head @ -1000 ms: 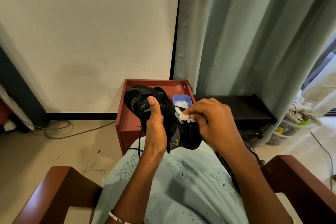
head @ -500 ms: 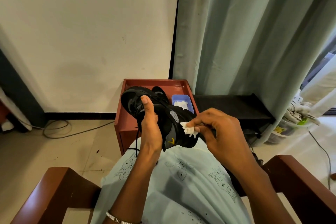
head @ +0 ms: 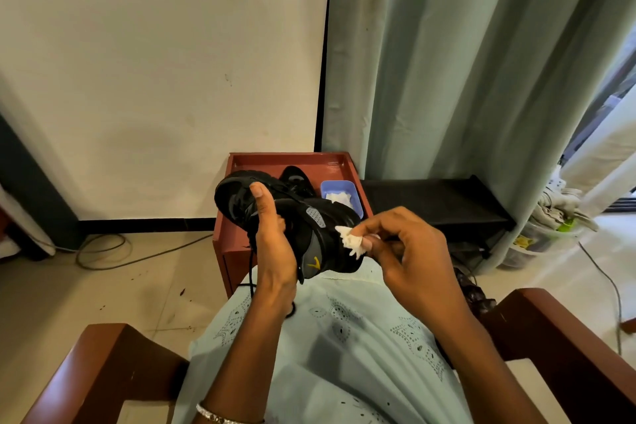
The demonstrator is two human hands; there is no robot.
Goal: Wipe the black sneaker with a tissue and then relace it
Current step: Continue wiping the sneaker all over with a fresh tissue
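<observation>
I sit in a chair and hold a black sneaker (head: pixel 309 217) above my lap, toe pointing away to the left. My left hand (head: pixel 273 244) grips it around the middle, thumb up along the side. My right hand (head: pixel 409 258) pinches a crumpled white tissue (head: pixel 351 241) against the sneaker's heel side, near a grey panel with a yellow mark. A black lace (head: pixel 253 272) hangs down from the shoe beside my left wrist.
Just ahead stands a red wooden side table (head: pixel 327 162), on it a second black shoe (head: pixel 296 177) and a blue tray (head: pixel 339 186) of white tissues. A black low shelf (head: pixel 433 203) and a green curtain (head: pixel 464 62) lie to the right. Wooden armrests (head: pixel 103 365) flank me.
My right hand has slid the tissue down along the sneaker's side toward the heel. My left hand keeps its grip and has tilted the shoe slightly.
</observation>
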